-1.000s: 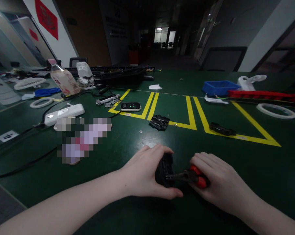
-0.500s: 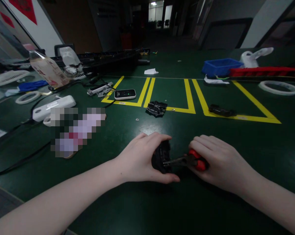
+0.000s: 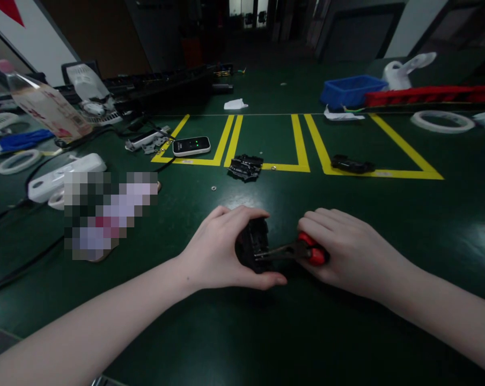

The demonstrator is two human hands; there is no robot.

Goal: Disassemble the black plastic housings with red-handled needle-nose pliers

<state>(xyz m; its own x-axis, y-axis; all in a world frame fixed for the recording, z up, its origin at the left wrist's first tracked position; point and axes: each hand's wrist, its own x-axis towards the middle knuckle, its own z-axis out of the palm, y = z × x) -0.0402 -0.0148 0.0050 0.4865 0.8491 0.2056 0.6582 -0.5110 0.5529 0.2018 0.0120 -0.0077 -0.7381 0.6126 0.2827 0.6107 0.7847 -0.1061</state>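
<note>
Around pliers point(image 3: 296, 250), right grip point(image 3: 341, 246) tight

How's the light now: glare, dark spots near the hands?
All in the head view: dim overall, much of the background near black; soft glare on the dark green tabletop; the black plastic part in the left hand very dark, detail unclear; red-handled metal pliers clearer.

Dark green tabletop point(image 3: 326, 332), yellow tape outlines point(image 3: 301, 142) across its upper middle. On it: a white elongated device point(image 3: 67, 176) at left; a dark-faced device point(image 3: 191, 146) and a black plastic part point(image 3: 245, 167) above centre; a blue tray point(image 3: 345, 97) and a white ring point(image 3: 442, 130) at upper right.
</note>
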